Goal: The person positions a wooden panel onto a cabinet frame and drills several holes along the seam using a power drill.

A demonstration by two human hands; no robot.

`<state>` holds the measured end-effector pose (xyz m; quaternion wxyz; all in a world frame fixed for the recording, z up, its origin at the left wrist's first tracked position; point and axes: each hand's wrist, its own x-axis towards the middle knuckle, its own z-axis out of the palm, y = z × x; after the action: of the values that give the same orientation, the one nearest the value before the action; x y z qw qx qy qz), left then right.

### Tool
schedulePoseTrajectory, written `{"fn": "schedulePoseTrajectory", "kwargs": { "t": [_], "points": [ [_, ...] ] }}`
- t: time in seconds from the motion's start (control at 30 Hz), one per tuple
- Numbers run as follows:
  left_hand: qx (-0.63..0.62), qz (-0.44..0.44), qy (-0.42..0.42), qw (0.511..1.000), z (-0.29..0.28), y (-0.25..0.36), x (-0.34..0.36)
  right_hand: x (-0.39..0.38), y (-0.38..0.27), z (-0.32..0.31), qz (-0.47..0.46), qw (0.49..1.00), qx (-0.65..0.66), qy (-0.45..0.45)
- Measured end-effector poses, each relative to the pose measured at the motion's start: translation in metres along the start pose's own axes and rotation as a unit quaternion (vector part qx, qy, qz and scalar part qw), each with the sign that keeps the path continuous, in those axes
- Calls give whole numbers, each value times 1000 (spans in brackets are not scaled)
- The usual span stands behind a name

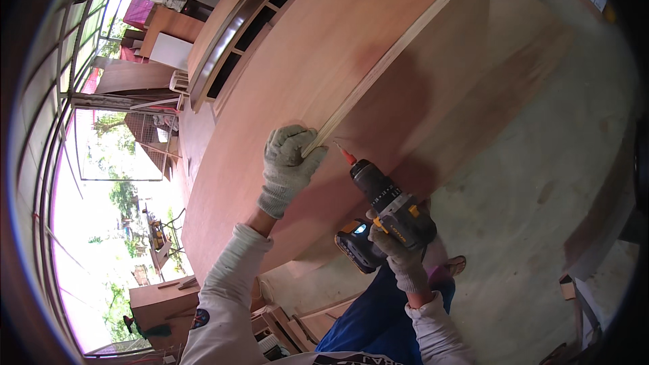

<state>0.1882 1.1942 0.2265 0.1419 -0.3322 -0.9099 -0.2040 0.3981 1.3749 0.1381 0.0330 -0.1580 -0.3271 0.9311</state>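
My left hand (289,161), in a pale work glove, is closed around the near end of a long, narrow plywood strip (392,55). The strip runs away to the upper right along a large reddish-brown wood panel (263,101). My gloved right hand (397,251) grips a black and yellow cordless drill (389,199) by its handle. A thin bit with a red collar (347,155) points up and left from the chuck, its tip just short of the strip's near end. No contact between tip and wood can be made out.
Curved wooden framing (230,47) with dark openings stands beyond the panel. To the left, sheets of board (162,37) lean near a bright open side. A wooden box or cabinet (159,307) sits lower left. Concrete floor (527,230) stretches to the right.
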Motion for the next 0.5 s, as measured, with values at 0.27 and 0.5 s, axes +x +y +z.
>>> {"fn": "schedulePoseTrajectory", "kwargs": {
  "t": [0.27, 0.5],
  "points": [
    [41, -9, 25, 999, 14, 6, -1, 0, 6, -8, -29, 999, -39, -24],
    [71, -25, 25, 997, 16, 9, -5, 1, 27, -18, -103, 990, -88, -29]
  ]
}}
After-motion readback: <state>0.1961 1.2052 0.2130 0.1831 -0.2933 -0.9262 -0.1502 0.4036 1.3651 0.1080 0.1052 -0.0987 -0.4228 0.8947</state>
